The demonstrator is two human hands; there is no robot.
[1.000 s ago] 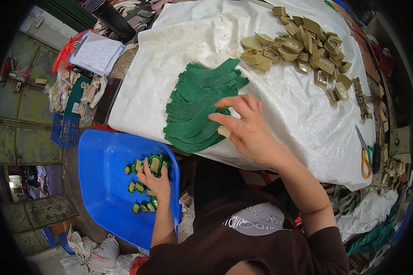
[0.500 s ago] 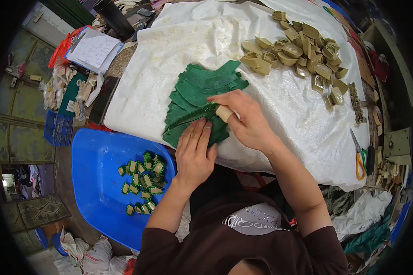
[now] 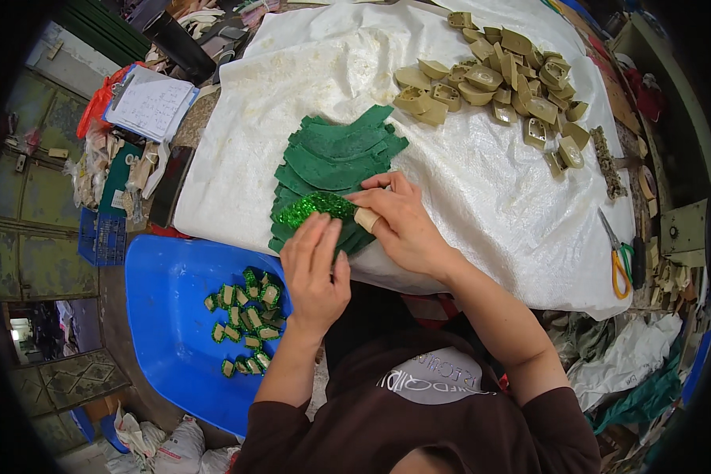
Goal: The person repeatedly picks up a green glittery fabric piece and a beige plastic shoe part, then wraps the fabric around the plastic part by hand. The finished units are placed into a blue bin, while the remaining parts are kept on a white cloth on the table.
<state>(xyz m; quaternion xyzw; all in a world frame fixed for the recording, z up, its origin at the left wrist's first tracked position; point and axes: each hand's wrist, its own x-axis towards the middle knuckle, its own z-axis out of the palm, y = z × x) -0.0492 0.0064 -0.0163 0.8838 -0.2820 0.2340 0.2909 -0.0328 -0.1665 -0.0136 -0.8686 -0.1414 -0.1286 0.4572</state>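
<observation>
A stack of overlapping green strips (image 3: 336, 167) lies on the white sheet in front of me. On its near part one strip shows a shiny, glittery green face (image 3: 316, 207). My right hand (image 3: 407, 229) grips a small beige shoe heel (image 3: 366, 219) between thumb and fingers, with the glittery strip's right end against it. Stretched fingers of my left hand (image 3: 316, 272) touch the strip's lower edge, the thumb apart from them. Whether the strip is fixed to the heel, I cannot tell.
Several bare beige heels (image 3: 521, 75) are piled at the far right. Orange-handled scissors (image 3: 618, 265) lie at the right edge. Below the table on the left, a blue tub (image 3: 162, 316) holds several green-edged heels (image 3: 249, 316). A clipboard (image 3: 152, 103) and black cylinder (image 3: 178, 46) stand back left.
The strip has turned so its glittery face shows. My left hand has come off its flat press on the stack. My right hand, still holding the heel, has shifted slightly left and nearer.
</observation>
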